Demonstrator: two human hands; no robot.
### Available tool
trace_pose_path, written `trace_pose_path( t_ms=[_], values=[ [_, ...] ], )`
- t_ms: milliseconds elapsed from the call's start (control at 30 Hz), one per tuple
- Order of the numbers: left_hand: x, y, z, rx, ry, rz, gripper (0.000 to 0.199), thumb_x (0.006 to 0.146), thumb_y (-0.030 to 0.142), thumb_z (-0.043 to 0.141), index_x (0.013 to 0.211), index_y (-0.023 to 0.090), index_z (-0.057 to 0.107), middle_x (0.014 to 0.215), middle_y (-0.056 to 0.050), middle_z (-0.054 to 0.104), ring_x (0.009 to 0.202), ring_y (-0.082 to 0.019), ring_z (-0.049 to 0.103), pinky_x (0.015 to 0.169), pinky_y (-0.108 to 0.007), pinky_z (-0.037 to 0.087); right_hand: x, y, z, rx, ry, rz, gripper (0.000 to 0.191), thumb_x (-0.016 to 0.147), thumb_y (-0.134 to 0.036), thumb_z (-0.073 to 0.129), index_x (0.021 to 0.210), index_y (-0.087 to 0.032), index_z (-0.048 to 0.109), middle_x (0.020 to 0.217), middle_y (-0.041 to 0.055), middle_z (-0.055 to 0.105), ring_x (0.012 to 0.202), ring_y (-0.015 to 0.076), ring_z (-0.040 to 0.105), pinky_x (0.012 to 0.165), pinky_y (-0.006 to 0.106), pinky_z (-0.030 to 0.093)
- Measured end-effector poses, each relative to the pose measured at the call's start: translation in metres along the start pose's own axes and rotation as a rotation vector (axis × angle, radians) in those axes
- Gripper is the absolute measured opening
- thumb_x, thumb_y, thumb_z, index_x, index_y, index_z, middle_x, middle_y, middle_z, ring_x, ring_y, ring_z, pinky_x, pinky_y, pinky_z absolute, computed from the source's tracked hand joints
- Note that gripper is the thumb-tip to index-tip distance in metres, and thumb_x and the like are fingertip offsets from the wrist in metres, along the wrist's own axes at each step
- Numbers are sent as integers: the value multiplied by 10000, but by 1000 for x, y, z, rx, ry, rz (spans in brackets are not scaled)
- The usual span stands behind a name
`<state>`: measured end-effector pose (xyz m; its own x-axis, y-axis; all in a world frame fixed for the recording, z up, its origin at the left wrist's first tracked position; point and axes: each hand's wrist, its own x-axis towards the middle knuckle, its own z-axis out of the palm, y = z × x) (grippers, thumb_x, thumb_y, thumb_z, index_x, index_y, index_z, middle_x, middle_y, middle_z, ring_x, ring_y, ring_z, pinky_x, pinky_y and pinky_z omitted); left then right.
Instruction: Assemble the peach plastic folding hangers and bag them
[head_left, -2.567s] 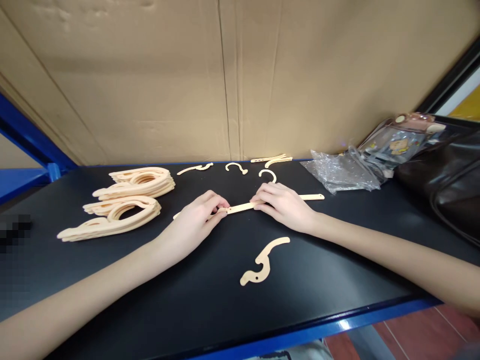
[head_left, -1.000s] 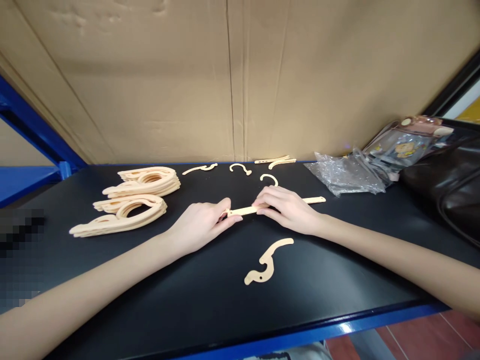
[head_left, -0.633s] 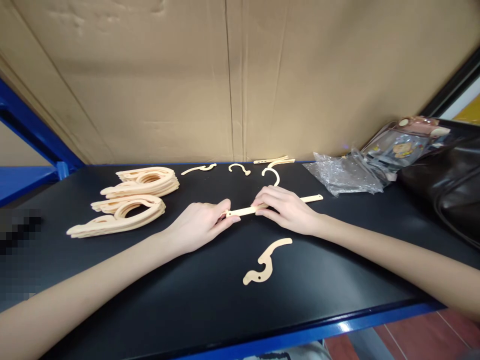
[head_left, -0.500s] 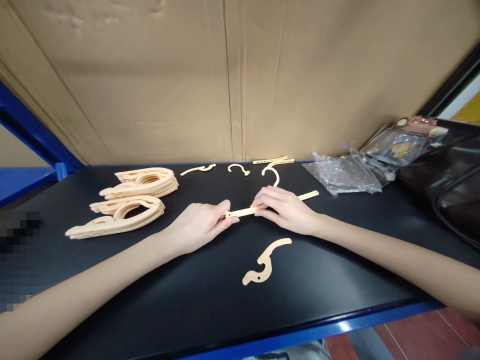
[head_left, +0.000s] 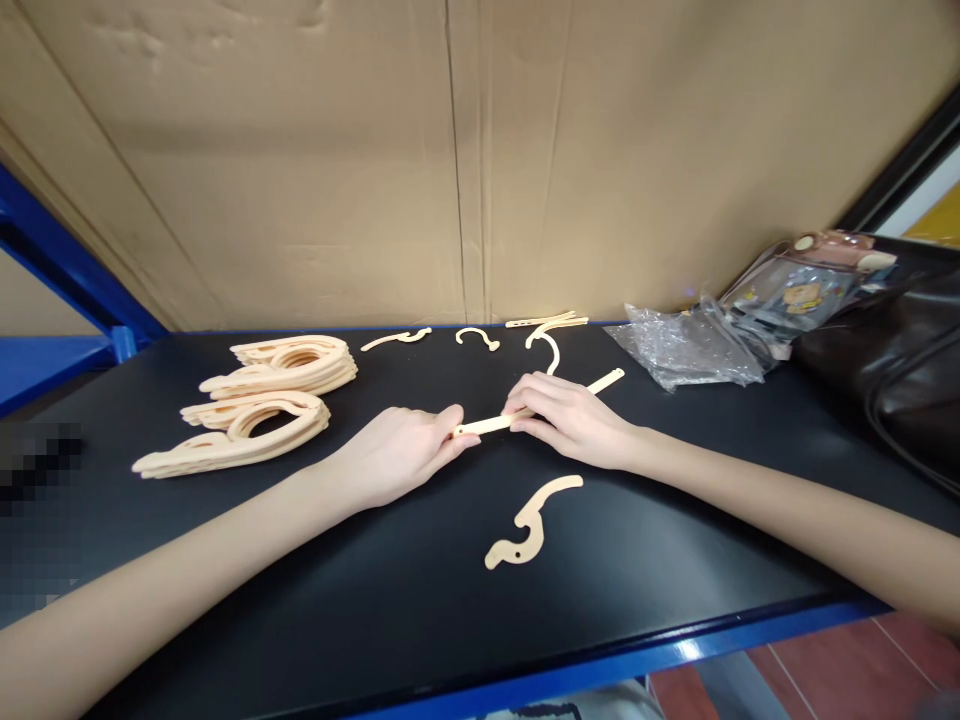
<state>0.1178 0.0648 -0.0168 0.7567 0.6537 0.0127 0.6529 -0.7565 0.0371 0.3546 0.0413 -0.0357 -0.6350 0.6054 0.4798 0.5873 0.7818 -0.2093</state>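
1. The card [head_left: 300,170] stands behind everything like a wall.
2. The table [head_left: 337,610] is black with a blue front edge.
3. On the right lies a dark bag [head_left: 892,350], with crumpled plastic [head_left: 690,350] left of it.
4. On the left are a back stack [head_left: 300,382] and a front stack [head_left: 240,456] of pale curved parts, both left of the left hand [head_left: 397,450] and apart from it.
5. That hand pinches the left end of the bar [head_left: 491,425] between thumb and fingers. Whether its curled fingers hide another part, I cannot tell.
6. The right hand [head_left: 566,420] grips the bar farther along, thumb beneath and fingers bent over it.
7. The bar crosses in front of the person, its long axis running left to right, the right end farther away. The length past the right hand slants more steeply than the length between the hands; any joint there is covered.
8. The curved piece [head_left: 534,545] lies toward the person from the bar, untouched, nearer the right hand than the left.
9. The hook [head_left: 555,355] lies just beyond the right hand; whether they touch is unclear.
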Motion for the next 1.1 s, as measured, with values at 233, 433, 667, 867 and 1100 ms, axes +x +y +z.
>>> trace_pose_path(
  t_ms=[233,433,667,867,1100],
  values=[
    [1,1,0,95,27,28,425,983,442,167,763,192,431,577,-17,567,517,-184,576,482,-262,292,0,-1,0,-16,-5,-13,123,965,-208,415,915,-177,523,924,61,576,851,168,533,750,310,465],
    [-1,3,0,123,-5,-17,354,984,422,206,796,203,412,613,-9,609,524,-189,584,479,-244,289,1,0,1,16,-17,14,108,957,-213,437,921,-180,534,922,53,581,861,165,545,750,303,469],
    [-1,2,2,47,28,-10,292,971,480,294,1025,216,408,674,18,658,542,-191,615,486,-224,313,0,1,2,3,-22,-14,120,961,-206,432,930,-167,541,935,54,583,857,160,535,762,298,459],
    [-2,3,4,132,31,15,280,990,437,252,1063,207,395,648,15,659,527,-198,628,458,-224,305,1,0,1,3,-29,-43,135,968,-196,411,918,-162,532,928,60,572,851,161,518,771,300,458],
    [0,2,6,168,60,95,234,997,381,255,1073,206,391,613,32,646,472,-193,611,425,-226,279,2,1,3,-62,-46,-94,146,972,-201,395,944,-149,529,941,80,572,830,175,509,748,321,467]
  ],
)
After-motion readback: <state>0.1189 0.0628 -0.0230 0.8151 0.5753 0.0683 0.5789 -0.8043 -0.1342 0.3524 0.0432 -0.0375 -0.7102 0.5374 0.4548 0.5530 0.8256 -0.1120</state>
